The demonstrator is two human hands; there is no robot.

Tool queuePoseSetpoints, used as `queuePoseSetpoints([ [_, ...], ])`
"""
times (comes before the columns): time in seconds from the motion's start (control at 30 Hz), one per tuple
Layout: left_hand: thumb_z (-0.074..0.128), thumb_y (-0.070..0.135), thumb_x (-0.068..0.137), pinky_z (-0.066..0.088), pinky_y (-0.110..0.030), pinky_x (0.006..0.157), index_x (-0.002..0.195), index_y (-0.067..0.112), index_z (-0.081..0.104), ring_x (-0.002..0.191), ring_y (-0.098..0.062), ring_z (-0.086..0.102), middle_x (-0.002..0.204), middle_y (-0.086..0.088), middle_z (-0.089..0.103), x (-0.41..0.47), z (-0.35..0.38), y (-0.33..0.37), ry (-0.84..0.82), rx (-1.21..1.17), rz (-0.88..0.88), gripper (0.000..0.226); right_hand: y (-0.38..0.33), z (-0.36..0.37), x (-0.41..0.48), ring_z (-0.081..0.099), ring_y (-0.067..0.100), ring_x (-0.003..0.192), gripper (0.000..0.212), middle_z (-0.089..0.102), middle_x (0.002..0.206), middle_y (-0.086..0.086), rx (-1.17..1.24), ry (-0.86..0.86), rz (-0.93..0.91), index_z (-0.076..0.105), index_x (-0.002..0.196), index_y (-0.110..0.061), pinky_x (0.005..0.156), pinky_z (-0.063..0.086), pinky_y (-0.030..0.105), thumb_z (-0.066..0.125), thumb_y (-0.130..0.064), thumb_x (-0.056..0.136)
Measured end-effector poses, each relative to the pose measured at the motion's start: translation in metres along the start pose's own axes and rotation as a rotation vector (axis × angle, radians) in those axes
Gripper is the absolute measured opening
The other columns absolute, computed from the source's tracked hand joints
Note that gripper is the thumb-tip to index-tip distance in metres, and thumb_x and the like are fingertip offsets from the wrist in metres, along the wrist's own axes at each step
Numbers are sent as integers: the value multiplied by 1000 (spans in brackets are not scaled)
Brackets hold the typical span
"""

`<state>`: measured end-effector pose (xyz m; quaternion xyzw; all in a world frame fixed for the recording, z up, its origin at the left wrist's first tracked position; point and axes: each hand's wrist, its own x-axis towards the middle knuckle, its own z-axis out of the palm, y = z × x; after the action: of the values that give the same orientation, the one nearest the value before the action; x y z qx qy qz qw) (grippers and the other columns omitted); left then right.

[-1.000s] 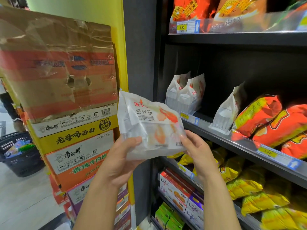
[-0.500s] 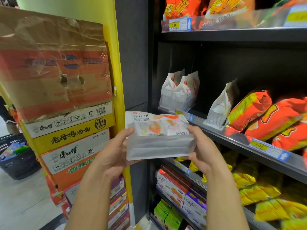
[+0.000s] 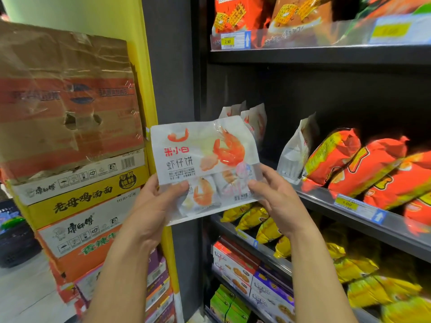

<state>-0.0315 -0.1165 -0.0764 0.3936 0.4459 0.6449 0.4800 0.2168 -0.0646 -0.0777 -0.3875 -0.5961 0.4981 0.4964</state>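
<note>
A white snack bag printed with red shrimp (image 3: pixel 205 164) stands upright in front of me, its front face toward the camera. My left hand (image 3: pixel 154 206) grips its lower left corner with the thumb across the front. My right hand (image 3: pixel 277 199) holds its lower right corner, thumb on the front. Two more white bags of the same kind (image 3: pixel 251 120) stand on the middle shelf (image 3: pixel 349 213) just behind it, and a third (image 3: pixel 296 152) stands further right.
Orange and yellow chip bags (image 3: pixel 363 164) fill the middle shelf to the right. Yellow bags (image 3: pixel 263 224) and boxed snacks (image 3: pixel 235 266) sit on lower shelves. Stacked cardboard noodle cartons (image 3: pixel 70 159) rise at left beside a yellow pillar (image 3: pixel 147 78). A dark basket (image 3: pixel 14 238) rests on the floor.
The bag was tilted flat with its base toward me half a second ago; now both hands have turned it upright with the front facing me and lifted it slightly.
</note>
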Motion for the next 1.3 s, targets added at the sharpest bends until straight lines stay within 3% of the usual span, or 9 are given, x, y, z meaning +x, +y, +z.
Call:
queuePoseSetpoints([
  [0.13,80,14,70,57,-45,95,133,15,62,109,-27,76,118,-4,79,10,15,-4,40,2,92,66,-17,-12,15,69,3,116,45,72,130,-10,-223,25,-36,59,142,-27,106,56,38,71,-31,98],
  [0.3,80,3,85,59,-45,96,139,18,58,111,-22,75,120,0,78,32,42,-5,116,21,204,59,-63,-46,48,52,8,136,58,53,152,-11,-919,69,-209,47,154,-29,107,43,27,63,-48,101],
  [0.4,80,3,88,62,-22,78,138,19,56,107,-9,75,119,4,77,45,71,-4,123,30,287,58,-84,-75,78,49,19,141,57,54,153,-2,-1394,62,-411,51,152,-23,112,43,36,59,-48,102],
  [0.47,81,4,88,58,-12,71,137,23,55,103,0,73,119,8,75,56,92,-5,128,45,332,58,-89,-95,101,44,29,145,60,52,156,7,-1631,38,-425,51,152,-19,118,40,45,59,-49,101],
  [0.57,87,15,85,58,-13,76,138,32,51,110,4,69,127,14,70,76,122,-12,146,97,376,66,-87,-119,120,35,37,150,63,39,164,9,-1839,-17,-323,43,157,-23,114,41,50,54,-52,102],
  [0.73,88,25,85,57,-33,99,148,33,44,128,-4,60,137,18,61,110,156,-27,164,181,398,77,-78,-139,120,47,31,136,58,39,159,8,-1979,-56,-335,45,153,-23,100,47,43,49,-52,103],
  [0.9,86,26,87,50,-14,91,152,29,39,129,-4,54,139,16,54,130,187,-42,155,241,407,80,-67,-148,106,52,34,127,58,49,148,12,-2046,-32,-346,46,149,-17,96,47,44,49,-50,102],
  [1.13,86,37,86,53,-47,111,155,38,33,142,-13,51,153,10,51,163,219,-77,132,334,375,87,-53,-161,103,61,36,105,59,60,133,16,-2112,-39,-310,59,136,-11,78,50,46,62,-49,92],
  [1.3,85,40,86,50,-52,113,154,40,32,146,-15,46,155,12,48,185,235,-95,150,453,379,86,-49,-166,101,62,35,98,60,61,129,16,-2097,8,-360,60,135,-10,74,50,46,68,-49,89],
])
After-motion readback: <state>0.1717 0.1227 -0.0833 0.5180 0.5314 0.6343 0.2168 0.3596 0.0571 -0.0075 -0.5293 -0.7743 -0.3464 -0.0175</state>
